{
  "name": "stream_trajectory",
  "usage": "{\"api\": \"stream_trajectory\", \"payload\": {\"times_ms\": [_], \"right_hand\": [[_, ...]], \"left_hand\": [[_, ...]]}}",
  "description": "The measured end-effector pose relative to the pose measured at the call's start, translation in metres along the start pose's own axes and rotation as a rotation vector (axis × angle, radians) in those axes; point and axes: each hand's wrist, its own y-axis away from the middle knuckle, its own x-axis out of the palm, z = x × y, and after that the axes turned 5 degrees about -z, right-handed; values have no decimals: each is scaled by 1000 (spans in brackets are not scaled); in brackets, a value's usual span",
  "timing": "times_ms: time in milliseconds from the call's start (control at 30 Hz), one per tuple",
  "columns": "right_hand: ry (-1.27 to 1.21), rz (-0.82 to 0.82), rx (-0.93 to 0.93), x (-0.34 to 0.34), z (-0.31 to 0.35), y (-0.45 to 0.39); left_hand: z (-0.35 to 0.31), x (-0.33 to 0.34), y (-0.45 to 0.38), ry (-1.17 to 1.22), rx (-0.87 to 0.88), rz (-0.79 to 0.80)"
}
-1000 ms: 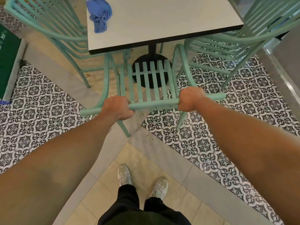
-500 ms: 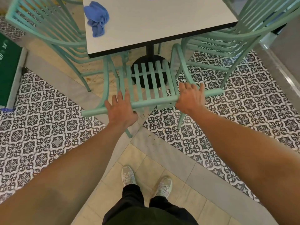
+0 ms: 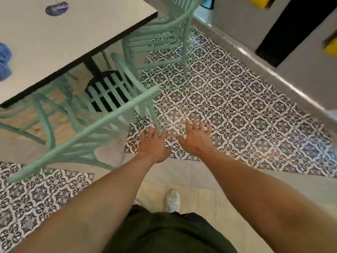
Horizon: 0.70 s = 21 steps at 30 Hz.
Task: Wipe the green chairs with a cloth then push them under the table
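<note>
A green slatted chair (image 3: 85, 132) stands pushed in at the near side of the white table (image 3: 73, 37), its seat partly under the tabletop. Both my hands are off it. My left hand (image 3: 155, 145) hovers open, fingers spread, just right of the chair's top rail end. My right hand (image 3: 197, 138) is open too, over the patterned floor. A second green chair (image 3: 164, 37) stands at the table's right side. The blue cloth (image 3: 4, 61) lies on the tabletop at the left edge of view.
Part of another green chair (image 3: 11, 114) shows at the far left under the table. A grey wall base with a metal strip (image 3: 264, 70) runs along the right. My shoe (image 3: 172, 200) stands on beige tiles. Patterned tiles (image 3: 228, 110) lie between chairs and wall.
Both hands let go of the chair's top rail and opened, then drew back to its right. The view swung right, so table and chair now sit at the left.
</note>
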Motion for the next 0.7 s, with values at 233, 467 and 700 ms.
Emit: {"api": "stream_trajectory", "payload": {"times_ms": [233, 467, 700], "right_hand": [[-115, 75, 205, -32, -75, 15], [-176, 23, 355, -60, -145, -21], [-176, 61, 428, -104, -201, -111]], "left_hand": [[-62, -27, -58, -125, 141, 109], [-109, -60, -139, -175, 268, 52], [-139, -104, -249, -172, 273, 100]]}}
